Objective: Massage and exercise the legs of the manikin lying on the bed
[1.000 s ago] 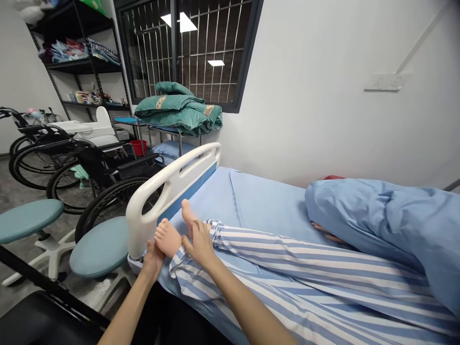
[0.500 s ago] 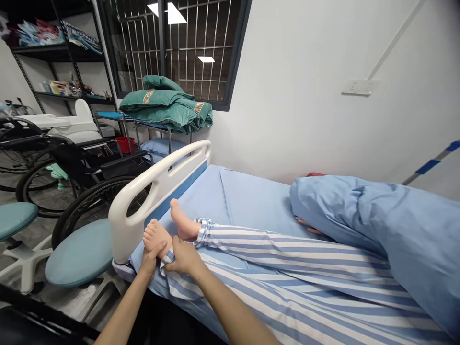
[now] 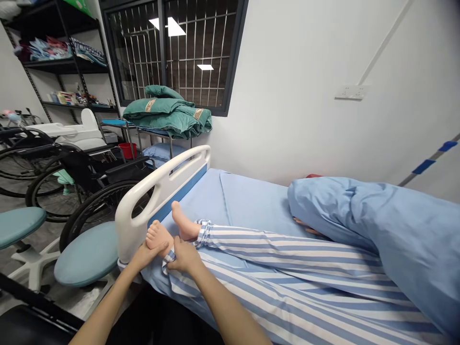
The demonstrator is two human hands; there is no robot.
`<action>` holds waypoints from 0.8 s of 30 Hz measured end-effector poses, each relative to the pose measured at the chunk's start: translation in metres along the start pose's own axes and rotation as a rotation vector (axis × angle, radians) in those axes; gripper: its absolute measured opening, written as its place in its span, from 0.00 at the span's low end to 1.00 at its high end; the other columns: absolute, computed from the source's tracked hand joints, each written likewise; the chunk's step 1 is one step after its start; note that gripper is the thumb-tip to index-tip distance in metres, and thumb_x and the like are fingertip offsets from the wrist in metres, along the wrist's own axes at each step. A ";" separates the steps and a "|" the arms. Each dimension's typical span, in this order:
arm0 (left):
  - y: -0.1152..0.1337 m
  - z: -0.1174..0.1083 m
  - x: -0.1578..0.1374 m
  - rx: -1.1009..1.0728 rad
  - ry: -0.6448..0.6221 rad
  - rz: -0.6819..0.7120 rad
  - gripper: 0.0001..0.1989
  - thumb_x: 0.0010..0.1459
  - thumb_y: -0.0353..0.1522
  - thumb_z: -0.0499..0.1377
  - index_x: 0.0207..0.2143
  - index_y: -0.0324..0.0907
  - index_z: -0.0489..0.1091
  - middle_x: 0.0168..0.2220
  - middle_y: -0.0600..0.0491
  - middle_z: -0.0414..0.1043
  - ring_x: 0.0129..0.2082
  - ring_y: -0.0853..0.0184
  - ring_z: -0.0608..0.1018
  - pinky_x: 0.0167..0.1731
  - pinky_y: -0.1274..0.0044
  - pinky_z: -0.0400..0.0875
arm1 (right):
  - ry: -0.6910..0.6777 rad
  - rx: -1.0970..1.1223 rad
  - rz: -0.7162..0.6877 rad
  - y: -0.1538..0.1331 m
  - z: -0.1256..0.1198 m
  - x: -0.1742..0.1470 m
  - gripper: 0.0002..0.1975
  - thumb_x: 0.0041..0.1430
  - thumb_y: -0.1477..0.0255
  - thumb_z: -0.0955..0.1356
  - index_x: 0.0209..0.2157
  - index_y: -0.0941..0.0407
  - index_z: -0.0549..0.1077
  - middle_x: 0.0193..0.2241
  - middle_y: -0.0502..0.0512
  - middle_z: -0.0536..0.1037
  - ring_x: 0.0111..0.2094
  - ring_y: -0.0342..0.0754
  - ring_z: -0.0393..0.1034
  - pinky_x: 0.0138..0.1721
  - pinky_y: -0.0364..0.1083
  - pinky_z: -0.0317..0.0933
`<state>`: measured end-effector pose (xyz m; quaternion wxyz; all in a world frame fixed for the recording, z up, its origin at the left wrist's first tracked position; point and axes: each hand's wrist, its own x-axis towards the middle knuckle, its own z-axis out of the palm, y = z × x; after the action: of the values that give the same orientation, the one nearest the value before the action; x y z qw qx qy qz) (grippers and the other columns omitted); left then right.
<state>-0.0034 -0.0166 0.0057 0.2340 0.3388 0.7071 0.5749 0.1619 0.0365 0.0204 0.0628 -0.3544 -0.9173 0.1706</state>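
Observation:
A smooth, manikin-like near foot (image 3: 159,236) points its toes up at the bed's foot end. My left hand (image 3: 146,255) grips it from the sole side, thumb across the foot near the heel; its other fingers are mostly hidden. My right hand (image 3: 185,256) is closed round the ankle at the cuff of the blue-and-white striped trousers (image 3: 273,247). Just beyond it, the far foot (image 3: 184,224) rests on the blue sheet (image 3: 247,196), untouched by either hand. A blue quilt (image 3: 359,206) covers the upper legs, with some fingers showing under its edge.
A white footboard (image 3: 125,225) rises beyond the toes. Left of the bed stand two round stools (image 3: 86,254) and a black wheelchair (image 3: 104,191). Folded green quilts (image 3: 168,112) lie on a rack below the barred window. A wall runs along the bed's far side.
My left hand has slid lower and outward round the foot's sole, and its forearm has swung left. My right hand keeps its hold. The view has tilted up slightly.

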 end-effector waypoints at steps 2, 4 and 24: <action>0.001 -0.005 0.003 -0.025 -0.071 -0.065 0.14 0.33 0.31 0.64 0.28 0.43 0.70 0.27 0.51 0.73 0.33 0.58 0.74 0.31 0.75 0.64 | 0.012 0.003 -0.006 0.000 -0.001 -0.001 0.32 0.34 0.59 0.70 0.41 0.57 0.58 0.37 0.61 0.73 0.34 0.58 0.70 0.29 0.49 0.62; 0.001 -0.007 0.004 -0.072 -0.074 -0.068 0.11 0.36 0.30 0.62 0.28 0.42 0.70 0.26 0.51 0.73 0.33 0.60 0.74 0.30 0.76 0.64 | 0.016 0.012 -0.011 -0.001 -0.001 -0.002 0.31 0.34 0.60 0.70 0.41 0.57 0.59 0.37 0.61 0.73 0.34 0.58 0.70 0.29 0.49 0.62; -0.044 0.046 -0.008 -0.710 -0.092 -0.193 0.30 0.35 0.32 0.65 0.45 0.39 0.65 0.38 0.49 0.72 0.40 0.59 0.74 0.40 0.70 0.70 | -0.011 -0.012 0.025 -0.001 -0.001 0.003 0.30 0.37 0.58 0.69 0.41 0.57 0.58 0.37 0.61 0.72 0.33 0.58 0.71 0.28 0.51 0.63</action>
<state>0.0257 0.0031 -0.0476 0.4216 0.1938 0.4808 0.7440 0.1597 0.0380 0.0220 0.0534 -0.3654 -0.9141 0.1677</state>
